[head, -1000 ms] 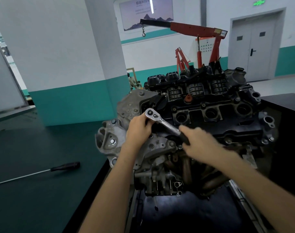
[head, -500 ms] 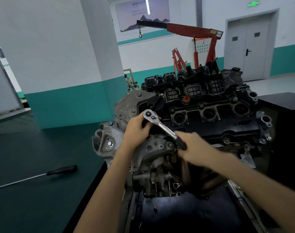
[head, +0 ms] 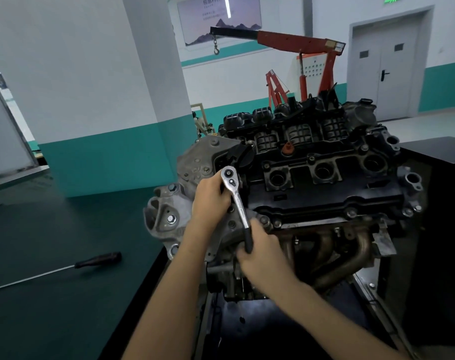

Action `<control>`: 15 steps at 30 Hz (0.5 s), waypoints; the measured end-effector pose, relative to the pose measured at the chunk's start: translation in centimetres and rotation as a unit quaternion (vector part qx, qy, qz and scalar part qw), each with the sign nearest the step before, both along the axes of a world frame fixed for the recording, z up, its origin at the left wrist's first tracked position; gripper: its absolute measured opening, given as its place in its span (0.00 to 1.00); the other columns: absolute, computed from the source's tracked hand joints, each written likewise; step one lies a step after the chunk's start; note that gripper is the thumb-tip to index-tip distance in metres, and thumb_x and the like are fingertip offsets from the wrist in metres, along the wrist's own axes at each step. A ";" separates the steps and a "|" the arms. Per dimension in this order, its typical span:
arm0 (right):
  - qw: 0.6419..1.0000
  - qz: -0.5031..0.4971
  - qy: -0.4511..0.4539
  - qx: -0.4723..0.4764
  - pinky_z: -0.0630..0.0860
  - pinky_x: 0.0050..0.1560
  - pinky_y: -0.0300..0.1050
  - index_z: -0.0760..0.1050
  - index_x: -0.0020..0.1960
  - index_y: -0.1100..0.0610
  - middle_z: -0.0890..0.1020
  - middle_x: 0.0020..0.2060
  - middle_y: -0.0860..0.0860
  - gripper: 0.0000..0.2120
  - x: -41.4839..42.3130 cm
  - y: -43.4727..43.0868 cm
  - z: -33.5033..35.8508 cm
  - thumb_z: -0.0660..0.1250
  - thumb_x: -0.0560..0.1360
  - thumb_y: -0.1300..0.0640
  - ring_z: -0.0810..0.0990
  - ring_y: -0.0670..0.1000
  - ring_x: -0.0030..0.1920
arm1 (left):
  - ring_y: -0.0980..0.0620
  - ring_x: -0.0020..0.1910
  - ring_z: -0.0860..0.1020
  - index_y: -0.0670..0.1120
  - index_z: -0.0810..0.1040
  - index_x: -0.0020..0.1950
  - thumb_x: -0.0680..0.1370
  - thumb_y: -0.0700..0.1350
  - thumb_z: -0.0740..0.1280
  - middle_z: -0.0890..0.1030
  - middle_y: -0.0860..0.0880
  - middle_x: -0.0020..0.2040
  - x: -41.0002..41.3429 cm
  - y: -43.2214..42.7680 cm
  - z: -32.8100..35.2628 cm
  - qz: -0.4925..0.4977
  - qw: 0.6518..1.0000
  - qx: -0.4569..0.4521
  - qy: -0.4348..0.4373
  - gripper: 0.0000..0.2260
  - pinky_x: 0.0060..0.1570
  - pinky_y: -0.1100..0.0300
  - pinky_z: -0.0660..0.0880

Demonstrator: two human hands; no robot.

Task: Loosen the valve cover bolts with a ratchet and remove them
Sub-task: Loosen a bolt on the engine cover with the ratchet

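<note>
Workshop bay, white-and-teal walls, red engine hoist at upper centre. Engine fills mid-frame. Ratchet head sits at valve cover left end. Left hand curls round the head; right hand grips the black handle. Screwdriver lies lower left.

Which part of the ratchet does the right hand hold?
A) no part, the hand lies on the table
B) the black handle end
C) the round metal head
B: the right hand grips the black handle end of the ratchet, while the left hand holds it at the head.
</note>
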State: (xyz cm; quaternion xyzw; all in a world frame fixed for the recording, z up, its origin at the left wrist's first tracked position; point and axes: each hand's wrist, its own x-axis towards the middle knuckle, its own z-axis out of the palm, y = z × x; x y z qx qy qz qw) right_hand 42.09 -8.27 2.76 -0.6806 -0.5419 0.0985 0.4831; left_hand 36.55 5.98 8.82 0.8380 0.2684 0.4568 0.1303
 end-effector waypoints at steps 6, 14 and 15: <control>0.997 0.030 -0.053 -0.039 0.78 0.43 0.51 0.69 0.54 0.52 0.79 0.40 0.55 0.14 2.7 -0.5 1.0 0.64 0.71 0.63 0.79 0.59 0.41 | 0.55 0.44 0.83 0.47 0.81 0.47 0.74 0.31 0.63 0.85 0.54 0.44 -0.6 -0.7 0.5 -0.095 0.995 0.009 -0.022 0.13 0.49 0.57 0.77; 0.886 -0.059 -0.449 -0.103 0.67 0.37 0.47 0.70 0.60 0.52 0.75 0.37 0.51 0.14 12.1 -1.5 9.8 0.63 0.75 0.59 0.80 0.60 0.44 | 0.61 0.42 0.78 0.44 0.82 0.52 0.79 0.39 0.67 0.84 0.54 0.43 -0.4 -0.4 0.6 -0.077 0.997 0.016 -0.005 0.05 0.45 0.68 0.71; 0.885 -0.070 -0.449 -0.100 0.67 0.37 0.47 0.69 0.59 0.52 0.75 0.38 0.51 0.13 11.9 -1.5 9.8 0.63 0.75 0.58 0.80 0.61 0.45 | 0.59 0.40 0.78 0.43 0.83 0.51 0.79 0.39 0.66 0.84 0.52 0.43 -0.3 -0.5 0.5 -0.065 0.998 0.013 -0.011 0.05 0.44 0.65 0.72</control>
